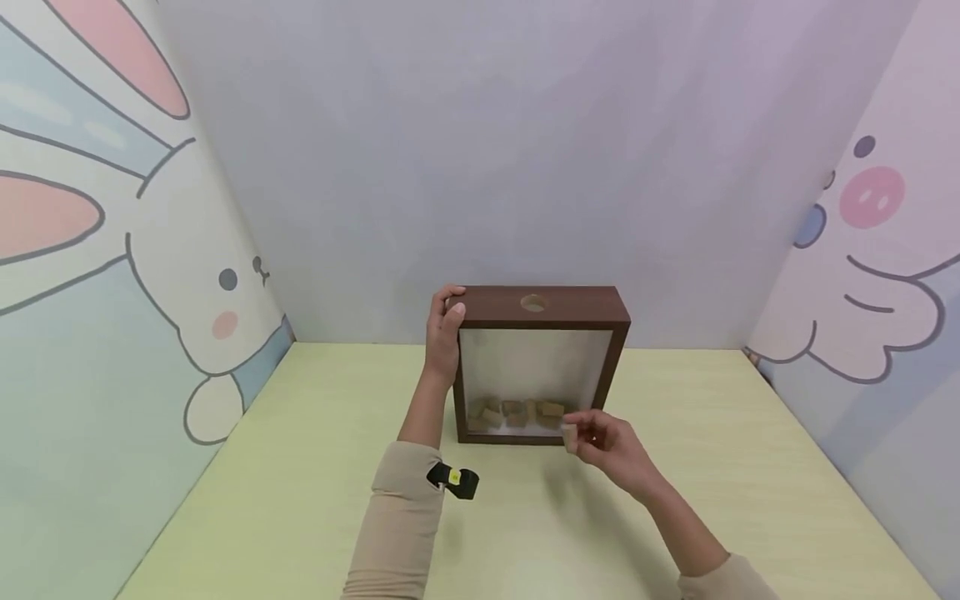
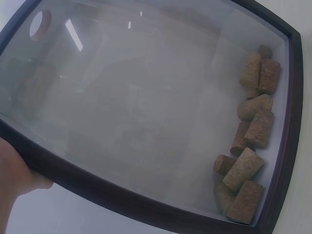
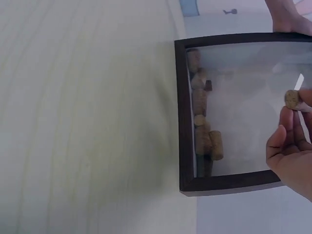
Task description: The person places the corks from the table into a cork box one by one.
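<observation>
A dark brown, glass-fronted shadow box [image 1: 543, 307] stands upright on the table, with a round hole [image 1: 534, 303] in its top. Several corks [image 2: 243, 168] lie piled along its bottom behind the glass. My left hand [image 1: 444, 333] grips the upper left corner of the box, thumb over the front edge. My right hand [image 1: 618, 454] pinches a single cork [image 1: 570, 438] between thumb and fingers, in front of the lower right part of the box. The same cork [image 3: 291, 99] shows end-on in the right wrist view.
The pale yellow-green table [image 1: 322, 500] reaches to a plain grey back wall [image 1: 480, 150]. Side panels with a cartoon rabbit [image 1: 187, 275] and a cartoon pig [image 1: 847, 275] bound it left and right. A black strap [image 1: 454, 480] sits on the left sleeve.
</observation>
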The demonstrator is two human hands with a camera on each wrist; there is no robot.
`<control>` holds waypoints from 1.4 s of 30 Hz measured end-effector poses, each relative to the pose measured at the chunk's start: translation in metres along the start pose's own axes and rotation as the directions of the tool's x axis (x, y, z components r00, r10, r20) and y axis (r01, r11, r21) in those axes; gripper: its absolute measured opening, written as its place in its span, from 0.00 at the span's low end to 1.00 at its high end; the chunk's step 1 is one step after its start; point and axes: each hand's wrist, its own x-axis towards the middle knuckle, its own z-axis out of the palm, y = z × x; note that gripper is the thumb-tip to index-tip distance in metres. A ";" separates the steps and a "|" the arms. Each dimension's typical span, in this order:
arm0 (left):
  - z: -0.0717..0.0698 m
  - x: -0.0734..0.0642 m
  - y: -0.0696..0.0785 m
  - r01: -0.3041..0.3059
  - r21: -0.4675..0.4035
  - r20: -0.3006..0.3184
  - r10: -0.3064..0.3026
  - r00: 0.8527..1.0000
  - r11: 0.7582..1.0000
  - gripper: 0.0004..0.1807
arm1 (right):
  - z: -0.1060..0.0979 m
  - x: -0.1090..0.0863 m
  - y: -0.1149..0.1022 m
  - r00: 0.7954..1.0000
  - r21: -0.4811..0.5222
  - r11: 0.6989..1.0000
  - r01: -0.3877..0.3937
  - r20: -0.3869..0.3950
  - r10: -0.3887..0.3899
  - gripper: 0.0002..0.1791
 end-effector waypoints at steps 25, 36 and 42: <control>0.000 0.001 -0.001 -0.020 -0.003 -0.007 0.020 1.000 1.000 0.26 | -0.002 0.036 -0.036 0.807 0.038 0.821 0.570 -0.216 -0.550 0.17; 0.000 0.001 -0.001 -0.022 -0.011 -0.007 0.022 1.000 1.000 0.25 | -0.016 0.061 -0.083 0.744 -0.053 0.762 0.646 -0.181 -0.643 0.15; 0.001 0.002 0.000 -0.018 -0.011 -0.003 0.018 1.000 1.000 0.25 | -0.024 0.077 -0.092 0.719 -0.031 0.735 0.677 -0.183 -0.670 0.14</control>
